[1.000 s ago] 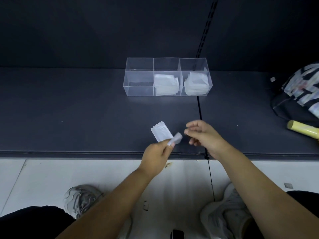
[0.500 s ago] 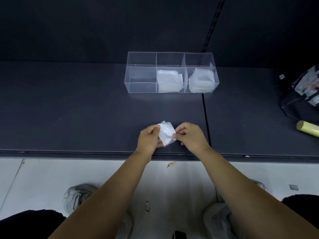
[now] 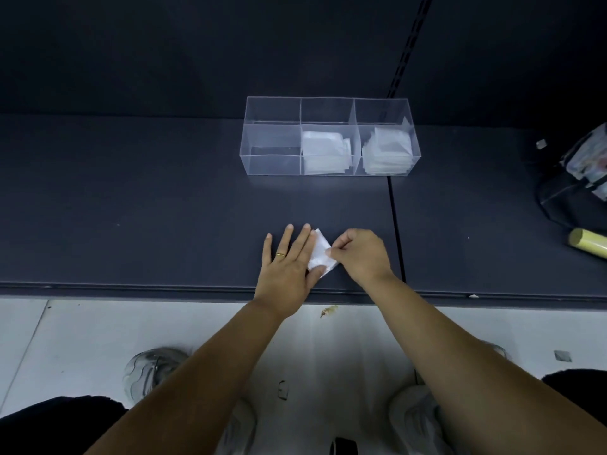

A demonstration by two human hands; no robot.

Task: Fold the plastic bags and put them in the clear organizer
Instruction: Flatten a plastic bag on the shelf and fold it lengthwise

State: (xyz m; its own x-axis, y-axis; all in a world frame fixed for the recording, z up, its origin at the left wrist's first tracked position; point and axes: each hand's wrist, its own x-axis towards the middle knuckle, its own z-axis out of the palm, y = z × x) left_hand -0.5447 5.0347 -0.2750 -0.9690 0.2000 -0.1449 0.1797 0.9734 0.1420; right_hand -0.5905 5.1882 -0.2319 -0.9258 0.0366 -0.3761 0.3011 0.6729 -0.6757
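Folded white plastic bag is lying near the dark counter front edge | left hand is pressing it flat-fingered | right hand grip is pinching its corner | clear organizer is standing behind

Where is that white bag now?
Head view, centre: the bag lies on the dark shelf near its front edge, pressed by the left hand, pinched by the right hand.

One clear plastic three-compartment organizer, two stacks of folded white plastic bags inside, one folded white bag outside it, one yellow cylinder.
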